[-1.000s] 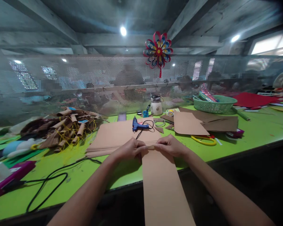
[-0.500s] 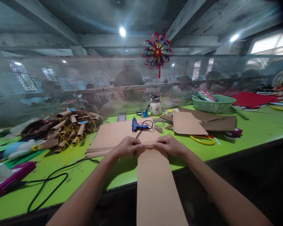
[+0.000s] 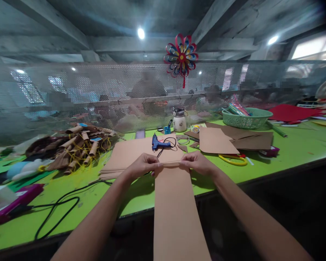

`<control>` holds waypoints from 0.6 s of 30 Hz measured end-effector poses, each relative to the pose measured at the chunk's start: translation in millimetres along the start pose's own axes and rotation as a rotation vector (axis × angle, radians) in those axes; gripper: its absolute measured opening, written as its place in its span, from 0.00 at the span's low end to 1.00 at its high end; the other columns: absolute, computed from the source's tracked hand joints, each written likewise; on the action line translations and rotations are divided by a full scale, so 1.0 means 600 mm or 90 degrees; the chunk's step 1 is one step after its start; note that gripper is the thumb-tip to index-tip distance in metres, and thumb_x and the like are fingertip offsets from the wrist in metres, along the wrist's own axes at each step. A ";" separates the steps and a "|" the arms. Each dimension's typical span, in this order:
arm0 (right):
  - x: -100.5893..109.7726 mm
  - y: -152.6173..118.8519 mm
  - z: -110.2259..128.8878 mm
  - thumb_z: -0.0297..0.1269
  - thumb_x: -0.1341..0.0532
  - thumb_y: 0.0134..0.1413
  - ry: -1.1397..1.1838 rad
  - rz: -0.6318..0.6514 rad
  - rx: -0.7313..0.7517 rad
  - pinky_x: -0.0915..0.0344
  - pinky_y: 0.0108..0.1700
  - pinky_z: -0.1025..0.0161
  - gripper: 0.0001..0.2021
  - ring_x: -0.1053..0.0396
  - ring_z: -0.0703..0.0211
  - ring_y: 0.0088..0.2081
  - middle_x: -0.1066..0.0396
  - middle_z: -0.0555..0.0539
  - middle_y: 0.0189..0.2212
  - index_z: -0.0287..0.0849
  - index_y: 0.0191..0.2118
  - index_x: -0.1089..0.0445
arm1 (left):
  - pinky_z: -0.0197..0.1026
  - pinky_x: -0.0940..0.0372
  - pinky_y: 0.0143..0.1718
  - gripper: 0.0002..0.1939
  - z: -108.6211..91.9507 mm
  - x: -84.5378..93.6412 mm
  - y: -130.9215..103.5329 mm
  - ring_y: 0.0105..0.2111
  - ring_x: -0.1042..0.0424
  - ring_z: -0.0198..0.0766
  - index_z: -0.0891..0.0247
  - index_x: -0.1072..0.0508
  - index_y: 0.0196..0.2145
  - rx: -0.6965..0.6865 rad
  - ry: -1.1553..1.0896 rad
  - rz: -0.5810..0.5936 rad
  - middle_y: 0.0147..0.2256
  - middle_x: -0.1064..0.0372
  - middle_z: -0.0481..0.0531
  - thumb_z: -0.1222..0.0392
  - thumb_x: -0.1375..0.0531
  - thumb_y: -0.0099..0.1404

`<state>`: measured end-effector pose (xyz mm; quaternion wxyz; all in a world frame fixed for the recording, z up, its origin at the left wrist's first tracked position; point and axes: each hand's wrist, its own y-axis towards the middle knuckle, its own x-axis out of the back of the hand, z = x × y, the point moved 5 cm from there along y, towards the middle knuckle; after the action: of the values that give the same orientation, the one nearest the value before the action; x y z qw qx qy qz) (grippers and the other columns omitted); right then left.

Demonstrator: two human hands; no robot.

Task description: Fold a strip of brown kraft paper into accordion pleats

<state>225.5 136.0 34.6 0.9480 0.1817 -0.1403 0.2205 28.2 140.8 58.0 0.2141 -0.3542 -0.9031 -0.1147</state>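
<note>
A long strip of brown paper point(image 3: 176, 210) hangs over the table's front edge, its far end folded over into a narrow band. My left hand point(image 3: 143, 165) pinches the left end of that fold, and my right hand point(image 3: 198, 163) pinches the right end. Behind and to the left lies a stack of brown sheets point(image 3: 127, 154). On top of it rests a blue glue gun point(image 3: 161, 143) with a black cord, just beyond the fold.
Rolled brown paper pieces with yellow strings point(image 3: 84, 145) lie at left, near a magenta tool point(image 3: 19, 203) and black cable point(image 3: 54, 206). Behind stand a white bottle point(image 3: 179, 121) and perforated screen point(image 3: 111, 90). At right are brown sheets point(image 3: 218, 140) and a green basket point(image 3: 244, 119).
Both hands still pinch the fold. They have moved slightly apart, showing more of the folded band, and the hanging strip has shifted a little to the left.
</note>
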 end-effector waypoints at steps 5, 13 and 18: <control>-0.004 0.001 -0.007 0.48 0.40 0.54 -0.008 0.002 0.008 0.49 0.23 0.68 0.18 0.43 0.67 0.20 0.38 0.52 0.17 0.36 0.26 0.31 | 0.33 0.46 0.26 0.19 0.005 0.000 0.009 0.25 0.38 0.32 0.70 0.26 0.30 -0.003 0.071 -0.025 0.24 0.33 0.49 0.47 0.39 0.59; 0.005 0.002 -0.003 0.49 0.39 0.55 0.288 -0.038 0.025 0.35 0.38 0.64 0.16 0.32 0.62 0.31 0.30 0.48 0.28 0.40 0.37 0.26 | 0.32 0.51 0.23 0.20 0.004 -0.007 0.006 0.21 0.46 0.28 0.68 0.32 0.26 -0.006 -0.073 -0.052 0.19 0.44 0.43 0.46 0.42 0.62; -0.016 0.011 0.021 0.37 0.31 0.47 0.349 0.066 0.028 0.33 0.44 0.62 0.25 0.29 0.58 0.41 0.27 0.46 0.41 0.47 0.53 0.32 | 0.31 0.49 0.23 0.17 0.025 -0.018 0.014 0.22 0.43 0.28 0.67 0.30 0.32 0.006 -0.272 -0.059 0.23 0.40 0.45 0.48 0.37 0.59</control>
<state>212.0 132.9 44.5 0.9339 0.1281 0.1169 0.3127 36.5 145.7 40.4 0.0141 -0.3279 -0.9437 -0.0426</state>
